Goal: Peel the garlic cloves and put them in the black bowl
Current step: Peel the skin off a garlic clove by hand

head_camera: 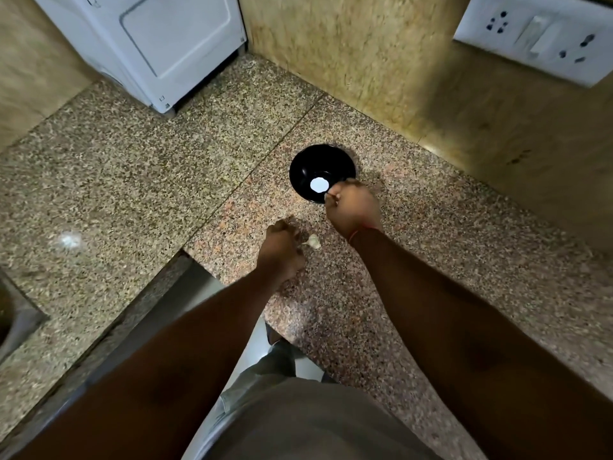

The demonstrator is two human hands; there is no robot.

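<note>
The black bowl (315, 167) stands on the speckled granite counter (166, 154) near the tiled back wall, with a bright white spot at its bottom. My right hand (353, 209) hovers at the bowl's near right rim, its fingers curled; whatever they pinch is too small to make out. My left hand (282, 252) rests on the counter closer to me with curled fingers. Just right of it lies a garlic piece (313, 242) with pale skin, close to the fingertips; I cannot tell whether they touch it.
A white appliance (159, 44) stands at the back left corner. A white socket and switch plate (544, 38) is on the wall at the upper right. The counter edge drops off (185, 257) just left of my left hand. A sink rim (13, 313) shows at far left.
</note>
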